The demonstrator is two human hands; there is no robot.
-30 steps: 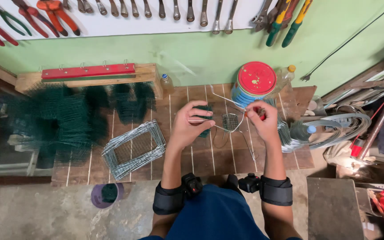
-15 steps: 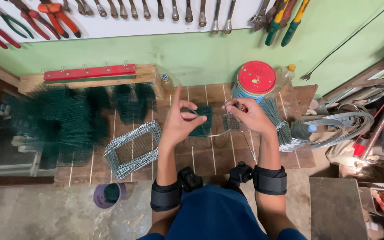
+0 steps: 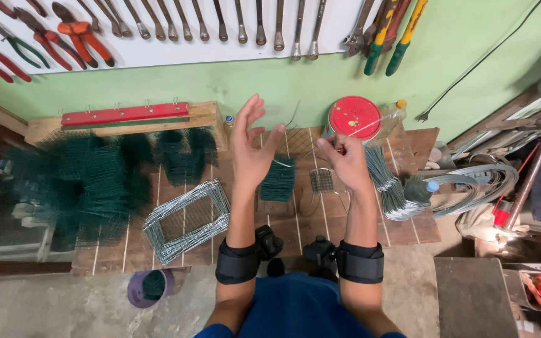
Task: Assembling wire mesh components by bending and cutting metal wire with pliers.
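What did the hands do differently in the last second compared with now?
The left hand let go of the thin wire and lifted, fingers now spread open. The right hand kept its pinch on the wire and rose a little toward the red lid. The dark green mesh piece and the grey wire frame lie on the bench as before.

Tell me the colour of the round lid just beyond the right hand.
Red, with pale speckles, on the round lid past the right hand; head view.
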